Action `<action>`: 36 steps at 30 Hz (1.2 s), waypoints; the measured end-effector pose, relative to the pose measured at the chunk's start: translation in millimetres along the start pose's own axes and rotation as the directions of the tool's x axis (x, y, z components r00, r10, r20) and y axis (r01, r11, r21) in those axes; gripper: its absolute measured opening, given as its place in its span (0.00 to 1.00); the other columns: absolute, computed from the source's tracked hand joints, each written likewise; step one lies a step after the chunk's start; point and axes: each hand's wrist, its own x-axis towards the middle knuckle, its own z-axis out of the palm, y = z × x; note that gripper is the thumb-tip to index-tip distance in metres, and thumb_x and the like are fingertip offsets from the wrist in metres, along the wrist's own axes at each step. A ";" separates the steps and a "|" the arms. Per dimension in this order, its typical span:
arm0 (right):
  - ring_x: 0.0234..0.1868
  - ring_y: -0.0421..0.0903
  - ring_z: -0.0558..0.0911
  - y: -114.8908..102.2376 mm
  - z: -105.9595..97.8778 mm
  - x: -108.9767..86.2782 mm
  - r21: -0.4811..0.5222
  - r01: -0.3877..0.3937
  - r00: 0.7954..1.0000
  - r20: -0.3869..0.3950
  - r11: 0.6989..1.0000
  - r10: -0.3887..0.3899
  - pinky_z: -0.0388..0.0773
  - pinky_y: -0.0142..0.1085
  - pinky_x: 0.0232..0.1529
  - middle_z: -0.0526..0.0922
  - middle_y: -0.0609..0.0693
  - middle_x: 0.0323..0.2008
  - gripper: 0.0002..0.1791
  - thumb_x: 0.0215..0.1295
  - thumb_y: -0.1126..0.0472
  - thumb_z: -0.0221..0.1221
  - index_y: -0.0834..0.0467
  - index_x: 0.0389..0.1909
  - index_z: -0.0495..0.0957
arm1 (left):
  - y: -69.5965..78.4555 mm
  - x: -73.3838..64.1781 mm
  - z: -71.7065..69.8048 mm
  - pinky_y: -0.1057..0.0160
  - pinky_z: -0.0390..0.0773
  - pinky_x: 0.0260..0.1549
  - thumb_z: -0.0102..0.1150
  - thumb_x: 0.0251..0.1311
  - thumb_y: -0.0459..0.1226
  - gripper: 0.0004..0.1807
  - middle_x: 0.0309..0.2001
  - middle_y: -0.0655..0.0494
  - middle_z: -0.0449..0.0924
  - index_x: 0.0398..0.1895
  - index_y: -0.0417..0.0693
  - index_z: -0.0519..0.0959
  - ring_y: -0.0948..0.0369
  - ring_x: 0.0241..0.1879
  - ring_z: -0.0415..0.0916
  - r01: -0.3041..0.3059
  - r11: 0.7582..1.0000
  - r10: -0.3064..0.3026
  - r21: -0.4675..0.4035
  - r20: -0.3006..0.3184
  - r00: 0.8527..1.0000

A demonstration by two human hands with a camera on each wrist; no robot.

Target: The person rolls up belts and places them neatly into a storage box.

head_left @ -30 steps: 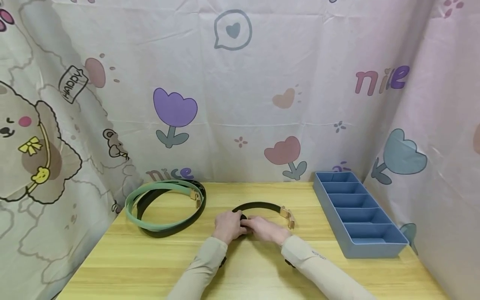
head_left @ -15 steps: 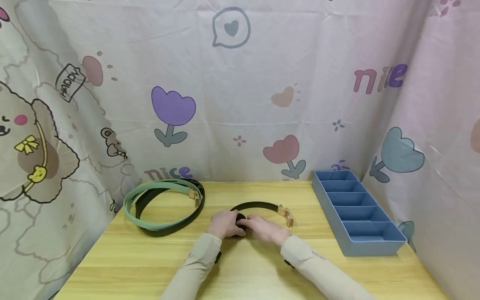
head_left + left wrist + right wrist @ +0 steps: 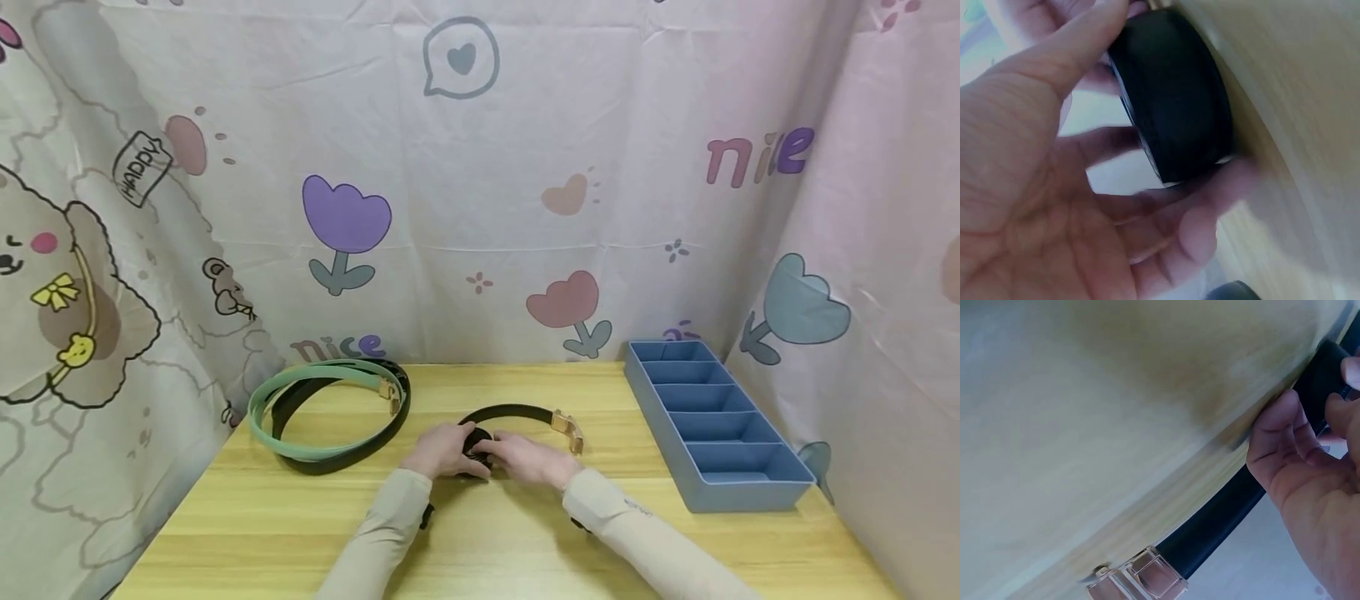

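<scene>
A black belt (image 3: 510,409) lies on edge on the table, one end wound into a tight coil (image 3: 1172,94). Its loose length curves behind both hands to a gold buckle (image 3: 567,428), which the right wrist view shows close up. My left hand (image 3: 437,451) holds the coil from the left, thumb on one side and curled fingers on the other. From the right, my right hand (image 3: 528,458) grips the coil, its fingers curled against it in the right wrist view. Fingers partly cover the coil in the head view.
At the left lie a green belt (image 3: 258,429) and another black belt (image 3: 341,458), looped together in wide rings. A blue tray (image 3: 667,454) with several compartments stands at the right. A patterned cloth (image 3: 465,208) hangs behind the wooden table (image 3: 495,550).
My left hand has shifted a little left and its fingers have spread, showing more of the coil. The buckle end has crept slightly left. The other belts and the tray stay put.
</scene>
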 end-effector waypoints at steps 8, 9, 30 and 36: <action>0.41 0.38 0.77 1.9 -3.1 1.7 0.012 -0.018 0.999 0.046 1.000 0.017 0.77 0.33 0.47 0.78 0.49 0.43 0.19 0.75 0.62 0.49 0.49 0.63 0.71 | -2.5 -2.3 -4.9 0.43 0.75 0.50 0.74 0.46 0.54 0.47 0.57 0.35 0.71 0.69 0.48 0.67 0.41 0.53 0.74 -0.068 0.996 0.072 -0.055 0.079 0.994; 0.41 0.38 0.77 2.0 -3.8 2.0 0.017 -0.015 0.999 0.052 1.000 0.014 0.77 0.33 0.46 0.78 0.49 0.43 0.18 0.75 0.62 0.49 0.49 0.63 0.71 | -2.9 -2.9 -5.6 0.43 0.75 0.50 0.75 0.46 0.52 0.48 0.58 0.35 0.71 0.71 0.50 0.66 0.41 0.53 0.74 -0.074 0.996 0.079 -0.058 0.085 0.993; 0.46 0.39 0.84 -3.6 -3.8 1.8 -0.083 0.058 0.998 -0.024 0.995 -0.060 0.78 0.30 0.50 0.86 0.47 0.46 0.20 0.68 0.63 0.59 0.52 0.60 0.75 | 12.2 0.6 10.5 0.51 0.81 0.32 0.67 0.45 0.65 0.42 0.40 0.45 0.85 0.55 0.44 0.76 0.50 0.39 0.83 0.014 0.977 0.009 0.214 -0.108 0.994; 0.50 0.43 0.83 4.9 -8.8 1.7 -0.126 0.097 0.995 -0.015 0.987 -0.100 0.77 0.33 0.54 0.84 0.50 0.49 0.19 0.68 0.64 0.58 0.53 0.60 0.76 | 3.5 1.4 7.2 0.49 0.79 0.46 0.70 0.49 0.59 0.41 0.49 0.40 0.79 0.60 0.42 0.73 0.47 0.47 0.80 -0.066 0.993 0.069 0.098 -0.022 0.997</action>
